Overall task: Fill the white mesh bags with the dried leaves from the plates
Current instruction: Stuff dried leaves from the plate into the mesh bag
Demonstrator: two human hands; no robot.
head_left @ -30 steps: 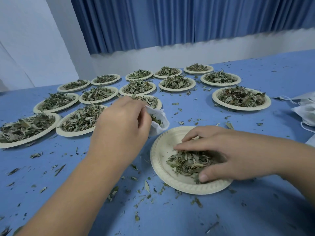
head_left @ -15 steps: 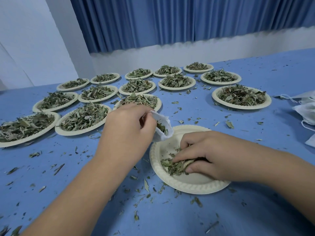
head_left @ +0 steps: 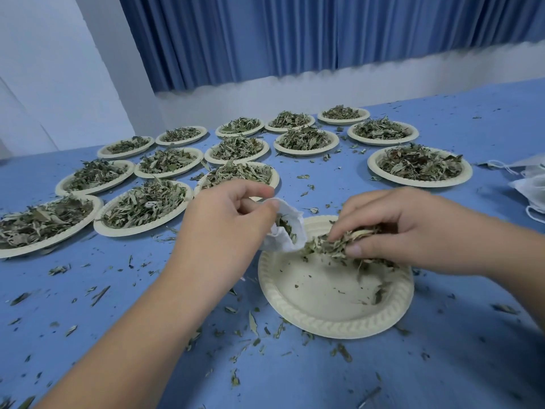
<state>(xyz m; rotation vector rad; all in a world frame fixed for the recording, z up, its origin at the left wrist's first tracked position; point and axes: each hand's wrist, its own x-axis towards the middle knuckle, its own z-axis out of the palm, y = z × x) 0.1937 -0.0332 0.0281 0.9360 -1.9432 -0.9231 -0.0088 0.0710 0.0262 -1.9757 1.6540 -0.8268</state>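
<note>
Left hand [head_left: 227, 219]: fingers curled, thumb and forefinger pinching the rim of a small white mesh bag [head_left: 287, 233] and holding its mouth open toward the right. Some dried leaf is visible inside the bag. The bag hangs at the far left edge of a round cream paper plate [head_left: 324, 293], just above its rim; whether it touches the rim cannot be told. Right hand [head_left: 392, 228]: fingers and thumb curled round a clump of grey-green dried leaves [head_left: 333, 246], held over the far part of that plate with the clump's tip at the bag's mouth. The plate's middle is nearly bare, bearing only a few crumbs and a small remnant under the right hand. The plate sits on a blue table [head_left: 457, 373], which is littered with loose leaf fragments [head_left: 253, 320] around the plate's near side. Farther back, in rows to the left and centre, stand further cream paper plates heaped with leaves [head_left: 126, 232], and one more lies to the right [head_left: 383, 175]. Spare white mesh bags with drawstrings [head_left: 530, 190] lie at the table's right edge. A pleated blue curtain [head_left: 295, 33] hangs behind, above a white wall.
</note>
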